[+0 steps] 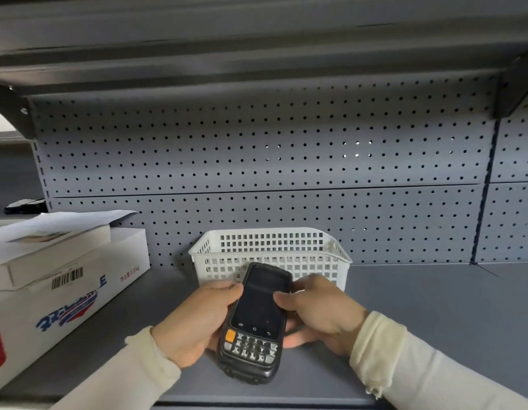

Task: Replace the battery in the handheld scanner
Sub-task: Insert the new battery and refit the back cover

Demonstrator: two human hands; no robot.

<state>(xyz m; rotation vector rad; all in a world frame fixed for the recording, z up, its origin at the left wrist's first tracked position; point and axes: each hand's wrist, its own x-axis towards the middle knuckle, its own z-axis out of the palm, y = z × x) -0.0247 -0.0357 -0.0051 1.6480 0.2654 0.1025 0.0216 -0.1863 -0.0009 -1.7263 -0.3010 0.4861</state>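
Observation:
A black handheld scanner (256, 318) with a dark screen, a grey keypad and one orange key is held face up over the grey shelf (419, 321). My left hand (194, 321) grips its left side, thumb on the edge beside the screen. My right hand (319, 312) holds the right side, thumb on the screen's edge and fingers curled under the body. The scanner's back and any battery cover are hidden from view.
A white plastic lattice basket (271, 250) stands just behind the scanner against the pegboard back wall (256, 161). At the left lie stacked white cardboard boxes (64, 279) with a barcode label. Another shelf (256, 39) hangs overhead.

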